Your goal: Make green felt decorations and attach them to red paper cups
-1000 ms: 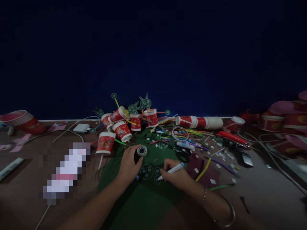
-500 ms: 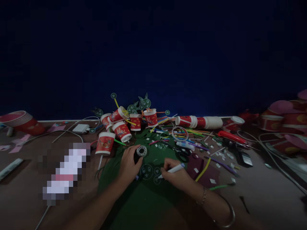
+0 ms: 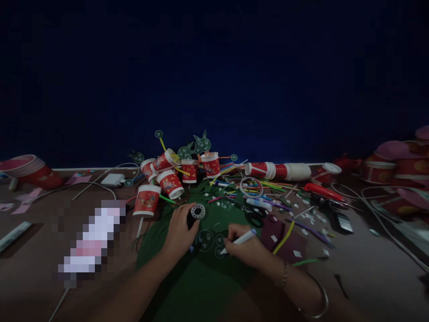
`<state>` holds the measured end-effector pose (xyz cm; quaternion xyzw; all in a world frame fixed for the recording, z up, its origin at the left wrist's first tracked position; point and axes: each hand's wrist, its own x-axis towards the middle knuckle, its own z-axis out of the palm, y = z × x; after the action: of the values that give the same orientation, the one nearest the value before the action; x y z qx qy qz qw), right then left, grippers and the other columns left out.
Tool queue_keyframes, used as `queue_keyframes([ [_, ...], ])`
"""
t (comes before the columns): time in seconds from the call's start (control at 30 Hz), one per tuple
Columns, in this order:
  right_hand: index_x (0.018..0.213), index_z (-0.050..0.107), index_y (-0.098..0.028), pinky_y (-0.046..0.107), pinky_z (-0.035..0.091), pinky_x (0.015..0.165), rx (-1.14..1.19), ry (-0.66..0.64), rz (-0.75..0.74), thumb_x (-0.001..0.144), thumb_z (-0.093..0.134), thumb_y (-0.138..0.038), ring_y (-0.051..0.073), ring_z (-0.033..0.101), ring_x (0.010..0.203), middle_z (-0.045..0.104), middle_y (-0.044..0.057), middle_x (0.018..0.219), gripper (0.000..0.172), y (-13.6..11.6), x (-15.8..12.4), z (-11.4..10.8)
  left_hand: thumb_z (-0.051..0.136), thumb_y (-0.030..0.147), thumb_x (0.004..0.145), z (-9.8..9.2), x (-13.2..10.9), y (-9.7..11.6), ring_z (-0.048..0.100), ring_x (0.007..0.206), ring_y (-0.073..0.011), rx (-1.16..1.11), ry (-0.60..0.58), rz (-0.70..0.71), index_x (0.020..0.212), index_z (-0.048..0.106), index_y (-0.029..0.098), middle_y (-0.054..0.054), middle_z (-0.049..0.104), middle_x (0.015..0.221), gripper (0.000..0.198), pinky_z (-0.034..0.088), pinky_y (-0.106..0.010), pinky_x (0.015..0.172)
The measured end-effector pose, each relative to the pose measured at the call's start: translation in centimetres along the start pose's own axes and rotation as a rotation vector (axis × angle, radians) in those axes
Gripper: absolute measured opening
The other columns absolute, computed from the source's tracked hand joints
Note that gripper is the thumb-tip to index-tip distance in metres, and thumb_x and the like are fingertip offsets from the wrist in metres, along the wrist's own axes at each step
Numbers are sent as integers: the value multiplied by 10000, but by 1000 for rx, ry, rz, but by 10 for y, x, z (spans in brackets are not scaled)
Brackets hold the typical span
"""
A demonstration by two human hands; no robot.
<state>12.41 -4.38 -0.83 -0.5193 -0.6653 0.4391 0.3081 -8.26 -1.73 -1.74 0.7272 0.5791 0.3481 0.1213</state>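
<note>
A dark green sheet (image 3: 201, 277) lies on the table in front of me. My right hand (image 3: 246, 248) is closed around a white marker (image 3: 239, 240), its tip down on the sheet beside small drawn circles (image 3: 205, 240). My left hand (image 3: 179, 230) rests on the sheet with its fingers curled against a black tape roll with a grey hub (image 3: 197, 211).
Several red paper cups (image 3: 170, 182) with green cut-outs on sticks stand behind the sheet. Coloured straws, paper scraps, scissors (image 3: 255, 219), a red cutter (image 3: 321, 191), cables and a white charger (image 3: 113, 180) are scattered about. Stacked red cups (image 3: 25, 167) sit far left and right.
My right hand and the marker have shifted slightly to the left over the sheet. My left hand has stayed on the tape roll.
</note>
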Motion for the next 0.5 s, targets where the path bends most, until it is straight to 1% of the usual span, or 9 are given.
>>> queue_keyframes([
  [0.13,511,395,-200,188,254,409,4,-5,29,646,537,-220,86,381,439,436,-50,457,197,2,1,0,542,153,722,0,0,0,521,1033,-248,11,-5,0,1125,498,201,-74,579,1084,408,422,-419,900],
  [0.33,506,360,-205,186,256,415,-11,77,-5,642,514,-215,88,364,456,401,-55,461,206,4,3,1,542,148,720,0,0,0,525,1024,-245,16,-4,8,1126,499,197,-75,581,1079,411,428,-417,893],
  [0.5,504,367,-203,191,259,420,3,29,-15,649,520,-215,87,373,451,419,-50,460,211,4,1,1,542,150,721,0,0,0,525,1027,-243,4,4,11,1122,499,197,-75,581,1079,406,423,-418,903],
])
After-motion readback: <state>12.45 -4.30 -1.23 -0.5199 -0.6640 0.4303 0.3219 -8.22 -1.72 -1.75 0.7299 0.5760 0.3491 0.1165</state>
